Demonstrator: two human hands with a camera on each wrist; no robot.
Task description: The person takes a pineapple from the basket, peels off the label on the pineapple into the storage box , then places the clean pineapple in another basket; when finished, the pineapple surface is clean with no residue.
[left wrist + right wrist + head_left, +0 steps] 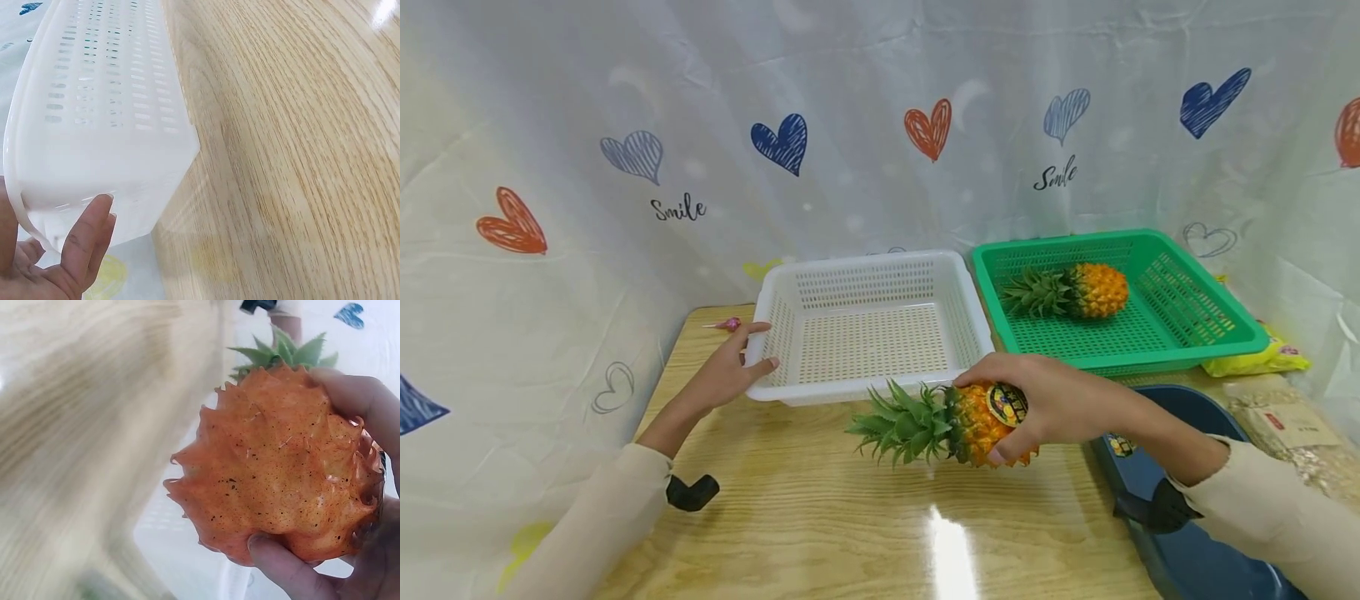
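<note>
My right hand [1056, 400] grips a small orange pineapple [275, 469] by its body, thumb on one side and fingers over the other. Its green leaf crown [906, 425] points left, and a round dark label shows on its skin. The fruit is in front of the white plastic basket [868, 387], near its front right corner. At the basket's left end, my left hand [730, 367] holds the rim, with fingers against the outer wall in the left wrist view. No fruit lies inside this basket. A second pineapple [1097, 292] lies on its side in the green basket [1180, 358].
A dark blue tub [1195, 400] stands at the right, partly behind my right forearm, with a labelled item in it. Beside it lie a yellow packet [1255, 360] and a clear bag [1292, 425]. A wrapped lollipop [730, 323] is left of the white basket. A printed curtain hangs behind.
</note>
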